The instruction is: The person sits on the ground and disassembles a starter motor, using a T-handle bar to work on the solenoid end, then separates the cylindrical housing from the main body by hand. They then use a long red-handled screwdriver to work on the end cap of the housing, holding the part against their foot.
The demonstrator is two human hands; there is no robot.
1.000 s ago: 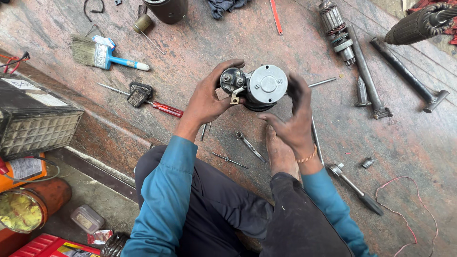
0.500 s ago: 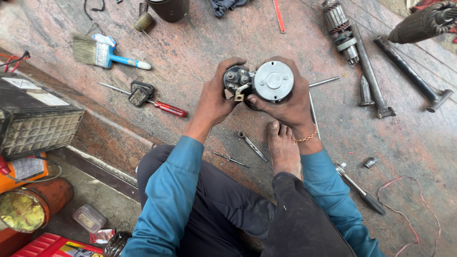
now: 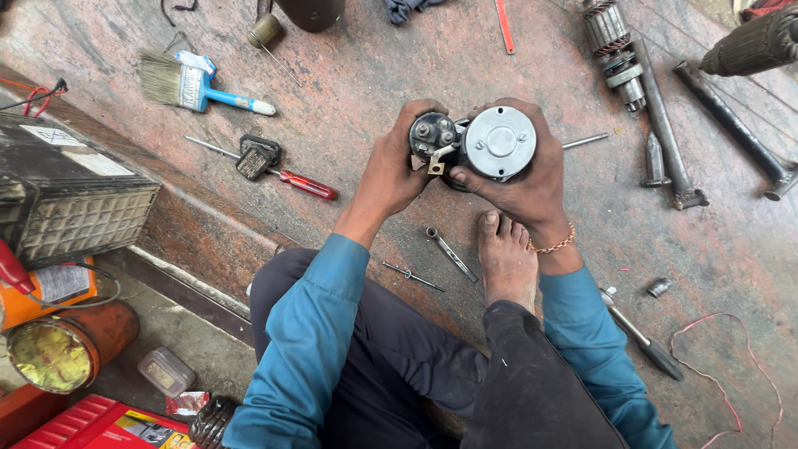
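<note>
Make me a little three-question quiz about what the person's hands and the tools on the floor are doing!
1. True or false: both hands hold the starter motor.
2. Which tool lies nearest the bare foot? A) paintbrush B) small spanner C) red-handled screwdriver
3. Fill in: the round silver end cap is on the side of the ______ hand.

Key:
1. True: the left hand grips the dark end, the right hand cups the silver end.
2. B
3. right
</note>
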